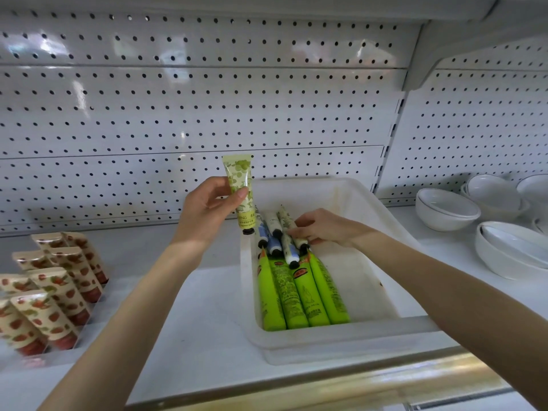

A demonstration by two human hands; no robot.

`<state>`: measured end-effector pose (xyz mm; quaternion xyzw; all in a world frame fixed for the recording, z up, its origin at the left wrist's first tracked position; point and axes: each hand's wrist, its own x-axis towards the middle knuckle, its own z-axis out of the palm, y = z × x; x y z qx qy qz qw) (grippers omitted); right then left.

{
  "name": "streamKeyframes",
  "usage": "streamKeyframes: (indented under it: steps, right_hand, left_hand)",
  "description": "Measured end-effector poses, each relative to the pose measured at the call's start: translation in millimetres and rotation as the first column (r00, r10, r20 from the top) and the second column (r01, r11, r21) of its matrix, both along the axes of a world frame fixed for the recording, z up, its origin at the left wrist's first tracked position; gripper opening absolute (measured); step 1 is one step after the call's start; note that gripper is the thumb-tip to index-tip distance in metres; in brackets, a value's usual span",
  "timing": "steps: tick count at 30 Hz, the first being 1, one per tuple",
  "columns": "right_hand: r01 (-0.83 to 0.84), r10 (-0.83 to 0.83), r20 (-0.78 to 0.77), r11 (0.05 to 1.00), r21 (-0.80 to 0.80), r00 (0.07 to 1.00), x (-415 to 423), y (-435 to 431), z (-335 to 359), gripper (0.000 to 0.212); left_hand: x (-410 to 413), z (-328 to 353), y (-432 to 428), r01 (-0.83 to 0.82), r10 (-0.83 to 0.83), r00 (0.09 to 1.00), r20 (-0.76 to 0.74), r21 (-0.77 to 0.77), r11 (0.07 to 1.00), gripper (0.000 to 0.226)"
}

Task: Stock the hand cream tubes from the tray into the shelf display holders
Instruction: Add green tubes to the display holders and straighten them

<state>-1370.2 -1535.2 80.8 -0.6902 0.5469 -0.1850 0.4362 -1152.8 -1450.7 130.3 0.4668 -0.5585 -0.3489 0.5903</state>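
My left hand [207,212] pinches a yellow-green hand cream tube [239,185] and holds it upright, cap down, above the back left corner of the white tray [367,259]. My right hand [323,228] reaches into the tray, its fingers curled on a pale patterned tube [289,225] among several small black-capped tubes [272,232]. Several bright green tubes [299,292] lie side by side at the tray's front. Clear display holders on the left of the shelf hold several cream tubes with a red fruit print [50,295].
The tray rests on a white shelf [189,315] with a pegboard back wall [207,114]. Stacked white bowls [447,209] stand on the right part of the shelf. A metallic rail [326,378] runs along the shelf's front edge.
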Motion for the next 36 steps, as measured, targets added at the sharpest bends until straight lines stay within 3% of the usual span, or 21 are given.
streamKeyframes:
  steps: [3, 6, 10, 14, 17, 21, 26, 36]
  right_hand:
    - [0.011, -0.017, 0.097, 0.998, 0.061, 0.995, 1, -1, 1, 0.043]
    - [-0.027, 0.012, 0.141, 0.994, 0.106, 0.990, 2, 0, 5, 0.027]
    - [-0.046, 0.032, 0.214, 0.997, 0.059, 0.976, 7, 4, 23, 0.028]
    - [-0.097, 0.073, 0.468, 0.995, 0.026, 0.881, 12, 19, 51, 0.030]
    - [-0.189, 0.185, 0.559, 0.981, -0.052, 0.808, 19, 38, 72, 0.029]
    - [-0.266, 0.306, 0.466, 0.952, -0.152, 0.830, 32, 66, 93, 0.019]
    - [-0.246, 0.316, 0.332, 0.940, -0.235, 0.889, 56, 99, 104, 0.005]
    - [-0.141, 0.244, 0.434, 0.957, -0.255, 0.867, 115, 138, 102, 0.021]
  left_hand:
    - [0, 2, 3, -0.020, 0.020, 1.000, -0.009, -0.003, 1.000, 0.006]
    - [1, 6, 8, -0.050, 0.049, 0.998, -0.033, -0.013, 0.999, 0.008]
    - [4, 9, 19, -0.084, 0.082, 0.995, -0.059, -0.026, 0.996, 0.008]
    - [8, 11, 36, -0.113, 0.111, 0.992, -0.064, -0.028, 0.993, 0.007]
    - [10, 13, 51, -0.133, 0.130, 0.986, -0.101, -0.030, 0.991, 0.007]
    - [17, 19, 69, -0.148, 0.142, 0.983, -0.120, -0.045, 0.988, 0.007]
    - [29, 26, 88, -0.109, 0.104, 0.991, -0.087, -0.053, 0.993, 0.013]
    - [78, 31, 123, -0.086, 0.084, 0.995, -0.057, -0.045, 0.995, 0.020]
